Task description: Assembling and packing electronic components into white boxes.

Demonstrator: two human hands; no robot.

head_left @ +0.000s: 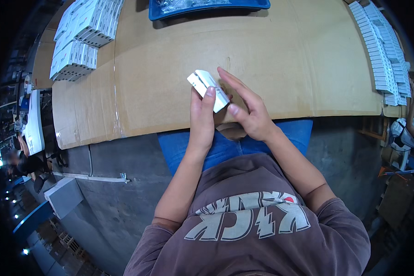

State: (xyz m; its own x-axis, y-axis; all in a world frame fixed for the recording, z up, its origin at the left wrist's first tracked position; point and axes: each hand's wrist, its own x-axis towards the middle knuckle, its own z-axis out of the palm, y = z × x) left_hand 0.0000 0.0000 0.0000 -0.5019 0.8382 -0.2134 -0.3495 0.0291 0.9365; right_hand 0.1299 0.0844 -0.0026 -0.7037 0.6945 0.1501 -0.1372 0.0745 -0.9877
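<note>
A small white carton [219, 97] is held tilted above the cardboard-covered table, near its front edge. My left hand [201, 117] grips it, the thumb pressed on its near face and the other fingers mostly hidden behind it. At its upper left end a flap or edge seems to stand apart. Just right of the carton is my right hand [254, 112], with thumb and fingers spread apart. Whether its fingertips touch the carton's right end I cannot tell.
Stacks of white cartons [85, 27] stand at the table's far left, and more piled cartons [377, 50] line the right edge. A blue tray [207, 13] with clear plastic pieces sits at the back. Brown cardboard [156, 83] covers the tabletop. Another person [30, 163] is far left.
</note>
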